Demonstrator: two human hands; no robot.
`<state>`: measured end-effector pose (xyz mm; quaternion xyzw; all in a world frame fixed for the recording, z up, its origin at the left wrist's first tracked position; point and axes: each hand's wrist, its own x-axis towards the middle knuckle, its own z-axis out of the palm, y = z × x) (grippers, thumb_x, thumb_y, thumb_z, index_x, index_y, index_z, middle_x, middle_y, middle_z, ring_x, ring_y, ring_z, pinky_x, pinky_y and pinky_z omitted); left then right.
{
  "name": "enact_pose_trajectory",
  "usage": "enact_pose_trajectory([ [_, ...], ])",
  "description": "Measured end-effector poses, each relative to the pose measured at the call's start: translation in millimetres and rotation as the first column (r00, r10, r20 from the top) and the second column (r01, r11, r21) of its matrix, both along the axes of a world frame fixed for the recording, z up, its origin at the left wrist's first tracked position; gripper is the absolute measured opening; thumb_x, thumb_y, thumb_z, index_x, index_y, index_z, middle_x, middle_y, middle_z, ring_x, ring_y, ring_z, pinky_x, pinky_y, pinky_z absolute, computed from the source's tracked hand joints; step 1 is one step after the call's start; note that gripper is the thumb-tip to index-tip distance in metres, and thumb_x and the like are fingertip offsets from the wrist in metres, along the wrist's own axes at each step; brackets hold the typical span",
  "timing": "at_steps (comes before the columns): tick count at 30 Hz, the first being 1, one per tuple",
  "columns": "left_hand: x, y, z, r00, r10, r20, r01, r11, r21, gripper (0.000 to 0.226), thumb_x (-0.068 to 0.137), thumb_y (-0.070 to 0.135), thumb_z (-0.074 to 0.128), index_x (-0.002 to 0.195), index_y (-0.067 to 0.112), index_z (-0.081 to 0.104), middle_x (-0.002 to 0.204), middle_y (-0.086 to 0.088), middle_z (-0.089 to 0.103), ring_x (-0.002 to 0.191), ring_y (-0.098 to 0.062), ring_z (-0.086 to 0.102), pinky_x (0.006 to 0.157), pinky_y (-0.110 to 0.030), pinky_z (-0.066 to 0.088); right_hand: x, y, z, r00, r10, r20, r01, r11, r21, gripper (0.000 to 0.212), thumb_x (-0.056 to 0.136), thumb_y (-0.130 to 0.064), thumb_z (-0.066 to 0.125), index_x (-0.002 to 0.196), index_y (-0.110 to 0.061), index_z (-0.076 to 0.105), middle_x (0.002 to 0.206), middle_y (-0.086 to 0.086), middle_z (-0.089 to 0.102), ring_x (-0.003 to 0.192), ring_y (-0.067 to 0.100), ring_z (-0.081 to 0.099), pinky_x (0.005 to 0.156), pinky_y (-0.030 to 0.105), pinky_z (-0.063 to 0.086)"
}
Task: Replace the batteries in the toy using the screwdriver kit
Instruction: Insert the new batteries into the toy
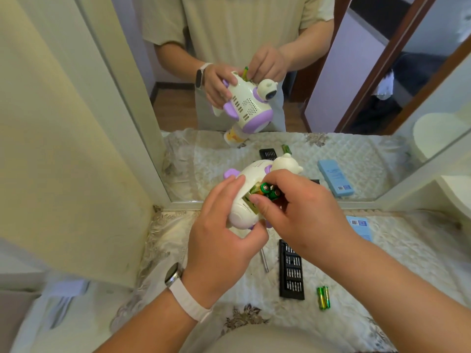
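Black bit case (291, 271) between screwdriver (264, 261), green batteries (323, 298).

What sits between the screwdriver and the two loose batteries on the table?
The bit case lies between the screwdriver and the loose batteries, seen in the head view.

A large mirror (331, 98) stands behind the cloth-covered table (413, 240), beside a cream wall (63, 149).

**A Home Dressing Corner**

This is a room in a home, not a workshop. A large framed mirror (344, 103) stands beside a cream wall (63, 149), behind a surface draped in a quilted, flower-edged cloth (402, 253). The reflection shows a wooden floor (173, 108) and a dark wooden door frame (392, 64) (ordinary household fittings).
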<state>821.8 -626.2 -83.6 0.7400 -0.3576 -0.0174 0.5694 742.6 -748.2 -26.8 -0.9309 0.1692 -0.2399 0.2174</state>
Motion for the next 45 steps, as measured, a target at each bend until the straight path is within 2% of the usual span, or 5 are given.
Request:
enact_pose_trajectory([
  [13, -2.5, -6.0, -34.5, 0.983, -0.001, -0.182, 0.009, 0.999, 0.044, 0.065, 0.072, 0.039, 0.067, 0.135, 0.028, 0.053, 0.140, 0.011, 0.052, 0.128, 0.003, 0.047, 0.095, -0.006, 0.039, -16.0, -15.0, -39.0, 0.988, 0.076, -0.132, -0.029, 0.945, 0.327, 0.027, 0.083, -0.046, 0.058, 0.107, -0.033, 0.055, 0.078, -0.010, 0.058, 0.070, 0.010, 0.056, 0.062, 0.027, 0.047],
  [23, -22.1, 5.7, -105.8, 0.877, 0.067, -0.475, -0.007, 0.992, 0.127, 0.067, 0.074, 0.010, 0.078, 0.129, 0.039, 0.052, 0.137, 0.007, 0.053, 0.120, -0.010, 0.058, 0.097, -0.036, 0.054, -123.4, -54.1, -205.9, 0.776, -0.177, -0.605, 0.426, 0.855, 0.296, 0.012, 0.093, -0.032, 0.056, 0.099, -0.023, 0.059, 0.078, -0.007, 0.059, 0.068, 0.010, 0.056, 0.063, 0.030, 0.047],
  [27, -37.0, -0.1, -108.1, 0.869, 0.027, -0.494, 0.051, 0.988, 0.144, 0.068, 0.077, 0.000, 0.077, 0.128, 0.038, 0.053, 0.137, 0.009, 0.053, 0.120, -0.008, 0.057, 0.096, -0.033, 0.054, -162.5, -57.6, -242.6, 0.687, -0.205, -0.697, 0.518, 0.811, 0.273, 0.013, 0.092, -0.029, 0.056, 0.096, -0.017, 0.059, 0.078, -0.002, 0.059, 0.067, 0.010, 0.055, 0.064, 0.033, 0.048],
  [35, -63.8, -25.3, -97.9, 0.888, 0.026, -0.458, 0.073, 0.978, 0.197, 0.066, 0.071, 0.016, 0.075, 0.129, 0.039, 0.053, 0.136, 0.006, 0.055, 0.120, -0.011, 0.058, 0.097, -0.035, 0.054, -182.5, -54.9, -269.2, 0.702, -0.131, -0.700, 0.455, 0.839, 0.298, 0.022, 0.088, -0.035, 0.059, 0.097, -0.022, 0.043, 0.087, -0.001, 0.052, 0.071, 0.015, 0.051, 0.053, 0.026, 0.034],
  [45, -99.5, -45.1, -73.5, 0.909, 0.065, -0.413, 0.026, 0.977, 0.210, 0.064, 0.070, 0.018, 0.073, 0.127, 0.041, 0.053, 0.131, 0.006, 0.057, 0.116, -0.012, 0.060, 0.093, -0.036, 0.056, -179.3, -58.6, -277.5, 0.711, -0.113, -0.694, 0.344, 0.917, 0.203, 0.026, 0.093, -0.039, 0.053, 0.100, -0.014, 0.059, 0.101, 0.001, 0.044, 0.073, 0.019, 0.051, 0.055, 0.028, 0.038],
])
